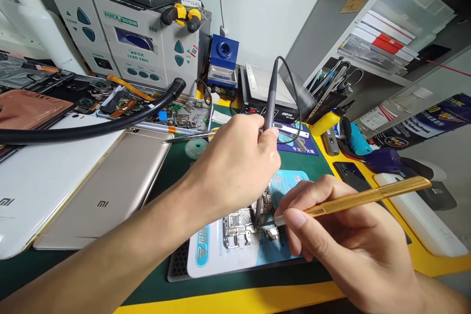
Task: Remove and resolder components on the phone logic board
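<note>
Left hand (235, 162): fingers closed round a dark corded soldering iron (271, 95), lower end angled down below them. Right hand (346, 235): thumb and fingers pinch a gold-handled tool (368, 198), working end just past fingertips. Circuit board (239, 223) sits under left fingers, just left of right fingertips, on white-and-blue pad (217, 265). Can't tell if either tip touches board. Gold phone (106, 191) left of left fingers, apart. Grey station (147, 39) beyond them, farther left.
</note>
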The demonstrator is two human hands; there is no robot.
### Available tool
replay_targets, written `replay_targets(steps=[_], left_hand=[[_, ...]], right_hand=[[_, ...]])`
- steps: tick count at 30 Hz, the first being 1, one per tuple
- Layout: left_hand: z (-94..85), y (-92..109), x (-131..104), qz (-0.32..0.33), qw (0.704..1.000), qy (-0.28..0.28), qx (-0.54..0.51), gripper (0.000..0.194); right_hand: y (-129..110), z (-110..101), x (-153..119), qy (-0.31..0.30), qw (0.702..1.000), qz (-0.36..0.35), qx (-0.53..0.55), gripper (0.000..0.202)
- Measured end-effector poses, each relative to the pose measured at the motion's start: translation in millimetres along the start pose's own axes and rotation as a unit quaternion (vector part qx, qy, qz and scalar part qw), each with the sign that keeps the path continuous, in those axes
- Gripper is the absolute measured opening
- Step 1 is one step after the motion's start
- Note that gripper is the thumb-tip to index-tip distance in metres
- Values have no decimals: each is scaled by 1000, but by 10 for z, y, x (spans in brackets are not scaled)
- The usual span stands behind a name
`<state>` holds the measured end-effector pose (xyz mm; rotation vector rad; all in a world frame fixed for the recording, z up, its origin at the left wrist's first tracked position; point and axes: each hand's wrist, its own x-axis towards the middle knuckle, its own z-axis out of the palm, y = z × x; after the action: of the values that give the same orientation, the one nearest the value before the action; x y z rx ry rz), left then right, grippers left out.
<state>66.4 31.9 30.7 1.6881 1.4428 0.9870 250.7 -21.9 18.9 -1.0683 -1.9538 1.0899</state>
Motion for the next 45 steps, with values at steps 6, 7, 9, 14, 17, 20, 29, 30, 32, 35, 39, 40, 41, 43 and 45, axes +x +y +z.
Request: replay_targets(steps=[6, 7, 9, 14, 17, 20, 29, 30, 32, 35, 39, 40, 41, 43, 45], left_hand=[[4, -7, 3, -6, 1000, -3, 8, 28], [6, -9, 4, -6, 1000, -2, 9, 28], [9, -9, 4, -6, 1000, -2, 11, 28], [16, -2, 4, -3, 1000, 5, 16, 28], [22, 0, 8, -3, 1000, 4, 17, 28], [24, -2, 10, -4, 1000, 4, 16, 28], [20, -4, 7, -4, 1000, 0, 12, 28], [21, -6, 8, -4, 1000, 0, 12, 28], [21, -8, 9, -5, 1000, -1, 11, 27], [17, -7, 10, -3, 1000, 1, 12, 27], [17, -4, 11, 1, 1000, 2, 12, 27], [19, -4, 12, 1, 1000, 2, 12, 27], [22, -5, 13, 1, 1000, 1, 11, 27], [27, -6, 15, 0, 1000, 0, 11, 27], [28, -4, 14, -3, 1000, -1, 11, 27]], right_hand=[[26, 4, -2, -3, 999, -39, -9, 11], [26, 5, 0, -3, 999, -43, -10, 12], [26, 2, 1, 0, 999, -50, -8, 12], [40, -6, -22, -16, 998, -56, -6, 14], [48, -1, -41, -8, 998, -66, 2, 15], [45, 5, -44, -10, 997, -74, 2, 16], [29, -11, -11, -20, 996, -89, -13, 19], [30, -10, -11, -18, 996, -90, -11, 19], [34, -6, -13, -18, 996, -89, -7, 19], [41, -1, -22, -24, 996, -89, -7, 20], [48, -12, -36, -25, 996, -82, 0, 20], [50, -15, -37, -28, 996, -80, 2, 21], [52, -18, -37, -30, 996, -80, 3, 21], [57, -20, -35, -28, 996, -81, 2, 21], [61, -17, -33, -25, 996, -82, 3, 20]])
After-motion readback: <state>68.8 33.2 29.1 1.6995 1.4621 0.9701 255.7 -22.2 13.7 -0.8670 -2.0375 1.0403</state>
